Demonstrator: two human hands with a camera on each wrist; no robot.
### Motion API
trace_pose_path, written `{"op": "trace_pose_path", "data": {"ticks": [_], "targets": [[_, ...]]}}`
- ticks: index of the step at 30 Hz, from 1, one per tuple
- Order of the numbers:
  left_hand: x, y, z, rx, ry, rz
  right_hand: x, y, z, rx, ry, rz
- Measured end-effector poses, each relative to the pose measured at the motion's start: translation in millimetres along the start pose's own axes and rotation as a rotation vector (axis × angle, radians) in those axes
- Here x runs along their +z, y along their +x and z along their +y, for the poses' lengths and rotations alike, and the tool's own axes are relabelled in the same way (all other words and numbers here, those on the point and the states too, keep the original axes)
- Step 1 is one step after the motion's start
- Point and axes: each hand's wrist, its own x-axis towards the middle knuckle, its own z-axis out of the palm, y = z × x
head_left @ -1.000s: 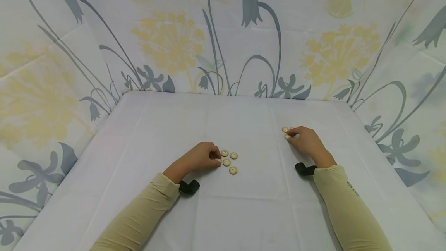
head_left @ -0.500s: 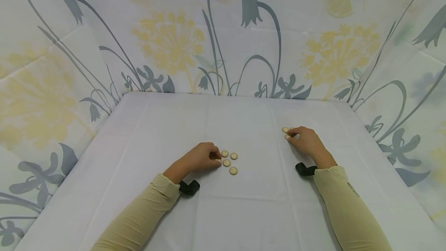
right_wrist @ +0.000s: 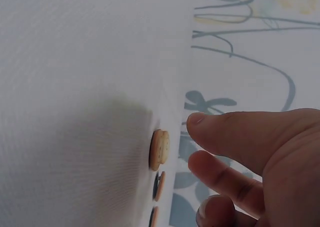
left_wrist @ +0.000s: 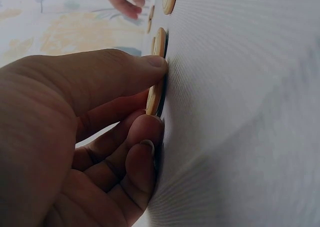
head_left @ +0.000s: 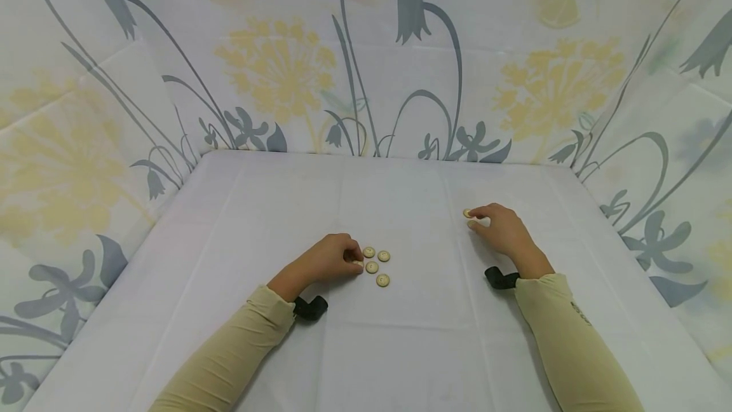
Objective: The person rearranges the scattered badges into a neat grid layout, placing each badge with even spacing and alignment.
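Low on the cloth, my left hand (head_left: 325, 257) pinches a round wooden button (left_wrist: 153, 98) between thumb and fingers; only part of its rim shows. Just right of that hand lie several like buttons, among them a nearer one (head_left: 382, 280) a little apart from the others. My right hand (head_left: 504, 229) is farther back on the right, thumb and forefinger parted with nothing between them. Beside its fingertips a small group of buttons rests on the cloth, one (head_left: 467, 213) partly behind the forefinger. In the right wrist view two buttons (right_wrist: 159, 149) overlap.
A white cloth (head_left: 412, 348) with fold creases covers the table. Flower-printed fabric (head_left: 394, 68) rises at the back and both sides. A black wrist device (head_left: 311, 308) sits at the left cuff, another (head_left: 501, 277) at the right.
My right thumb and forefinger have spread apart, and that hand has lifted slightly; its fingers now cover more of the buttons there. My left hand has stayed in place on its button.
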Motion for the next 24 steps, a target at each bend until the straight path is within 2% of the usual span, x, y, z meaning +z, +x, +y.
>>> {"op": "trace_pose_path", "data": {"ticks": [7,14,24], "targets": [[-0.4,0.4,1.4,-0.006,0.002,-0.004,-2.8,-3.5,-9.2,-0.055,0.011,0.025],[0.4,1.2,0.7,-0.019,-0.015,-0.007,-4.0,-5.6,-18.1,-0.066,0.011,0.013],[2.3,2.3,-3.2,0.028,0.013,0.009,-4.1,-7.2,-29.2,-0.094,0.018,0.022]]}}
